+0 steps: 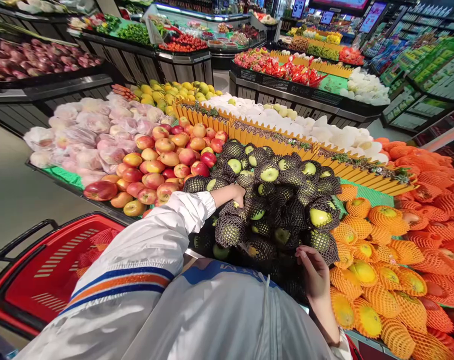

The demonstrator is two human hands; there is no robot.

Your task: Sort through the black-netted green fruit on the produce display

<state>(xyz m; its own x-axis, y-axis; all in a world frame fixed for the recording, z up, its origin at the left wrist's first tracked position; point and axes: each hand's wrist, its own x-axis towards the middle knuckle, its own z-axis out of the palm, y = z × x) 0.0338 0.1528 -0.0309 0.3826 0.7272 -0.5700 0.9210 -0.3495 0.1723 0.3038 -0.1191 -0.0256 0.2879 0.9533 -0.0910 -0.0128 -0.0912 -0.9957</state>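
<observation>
Green apples in black foam nets lie heaped in front of me. My left hand reaches into the middle of this heap, its fingers curled down over one netted green apple; the fingertips are partly hidden. Just below it sits another netted apple. My right hand is at the heap's near right edge, thumb and fingers drawn together. Whether anything small is between them I cannot make out. Beside that hand lies a netted apple.
Red-yellow apples and bagged fruit fill the left of the stand. To the right are fruits in orange nets. A low yellow picket divider runs behind. A red shopping basket stands at lower left.
</observation>
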